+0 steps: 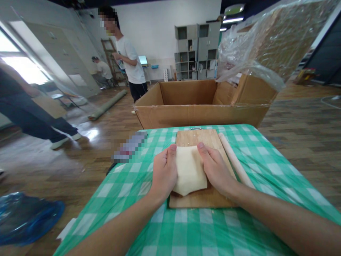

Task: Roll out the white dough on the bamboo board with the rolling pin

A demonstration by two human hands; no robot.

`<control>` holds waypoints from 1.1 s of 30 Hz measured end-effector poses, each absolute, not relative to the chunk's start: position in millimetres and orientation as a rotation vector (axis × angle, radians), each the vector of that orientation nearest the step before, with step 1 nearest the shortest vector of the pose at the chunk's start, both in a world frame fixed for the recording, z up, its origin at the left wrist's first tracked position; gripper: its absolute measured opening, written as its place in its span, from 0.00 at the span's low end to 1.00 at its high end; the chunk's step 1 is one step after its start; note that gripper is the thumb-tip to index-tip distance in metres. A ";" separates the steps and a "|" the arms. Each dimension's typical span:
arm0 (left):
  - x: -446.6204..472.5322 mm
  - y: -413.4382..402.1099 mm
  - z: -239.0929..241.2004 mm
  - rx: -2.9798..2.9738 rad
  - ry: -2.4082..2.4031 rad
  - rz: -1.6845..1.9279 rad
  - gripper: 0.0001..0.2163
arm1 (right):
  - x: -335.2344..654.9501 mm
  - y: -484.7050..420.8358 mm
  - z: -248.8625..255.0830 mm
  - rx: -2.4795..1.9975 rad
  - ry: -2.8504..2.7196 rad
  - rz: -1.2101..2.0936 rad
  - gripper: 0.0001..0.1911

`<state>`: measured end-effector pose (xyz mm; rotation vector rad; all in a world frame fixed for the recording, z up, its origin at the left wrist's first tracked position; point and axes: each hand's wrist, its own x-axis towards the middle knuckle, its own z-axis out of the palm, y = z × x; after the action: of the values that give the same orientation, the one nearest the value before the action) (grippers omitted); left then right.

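Observation:
A pale, folded slab of dough [189,170] is held between my two hands over a wooden cutting board [197,202]. My left hand [164,172] grips its left edge, thumb on top and fingers curled out of sight beneath. On the opposite edge my right hand [217,170] does the same, its thumb near the far right corner. The near end of the dough droops to a point above the board. Whether its underside touches the wood is hidden. A light wooden rolling pin [236,160] lies lengthwise along the board's right side.
A green-and-white checked cloth [128,202] covers the table. Beyond its far edge stands a large open cardboard box [197,115] with plastic wrap [253,39]. A blurred, phone-like object [130,146] rests at the left. People stand to the left; a blue plastic bag [26,218] is on the floor.

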<state>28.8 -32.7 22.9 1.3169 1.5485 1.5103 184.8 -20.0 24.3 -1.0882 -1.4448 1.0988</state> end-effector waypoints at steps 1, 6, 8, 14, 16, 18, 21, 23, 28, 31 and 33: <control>29.7 -34.1 22.3 1.321 1.551 1.519 0.25 | 185.1 -18.3 23.9 -1.080 -1.423 1.101 0.30; 46.1 -45.2 16.1 1.218 1.258 1.480 0.19 | 188.4 -13.7 24.6 -1.196 -1.361 1.001 0.28; 55.0 -48.7 15.4 1.076 1.060 1.422 0.16 | 189.7 -14.1 25.8 -1.189 -1.362 0.924 0.27; 60.3 -46.4 16.1 0.797 0.954 1.290 0.20 | 183.8 -17.3 28.2 -1.021 -1.116 1.344 0.24; 55.3 -43.7 14.1 0.846 1.007 1.378 0.21 | 178.7 -18.9 27.7 -0.924 -0.939 1.665 0.22; 50.1 -41.8 12.1 0.914 1.102 1.445 0.21 | 174.0 -20.6 25.9 -0.860 -0.831 1.838 0.21; 46.1 -41.5 11.1 0.994 1.242 1.463 0.20 | 170.7 -23.7 22.6 -0.799 -0.906 1.787 0.21; 47.1 -42.5 11.4 0.999 1.259 1.463 0.20 | 171.5 -25.9 22.0 -0.853 -1.058 1.628 0.20; 55.2 -46.7 11.7 0.894 1.132 1.428 0.21 | 177.2 -29.7 24.6 -1.125 -1.356 1.193 0.22; 55.5 -49.0 14.7 0.968 1.255 1.413 0.22 | 178.4 -30.8 25.1 -1.152 -1.441 1.045 0.25; 53.5 -49.8 18.6 1.038 1.331 1.431 0.21 | 178.2 -31.6 25.8 -1.137 -1.474 1.003 0.26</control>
<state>53.5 -49.8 18.6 1.0377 1.3315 1.4314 178.2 -31.6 25.8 -1.1366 -1.4742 1.0033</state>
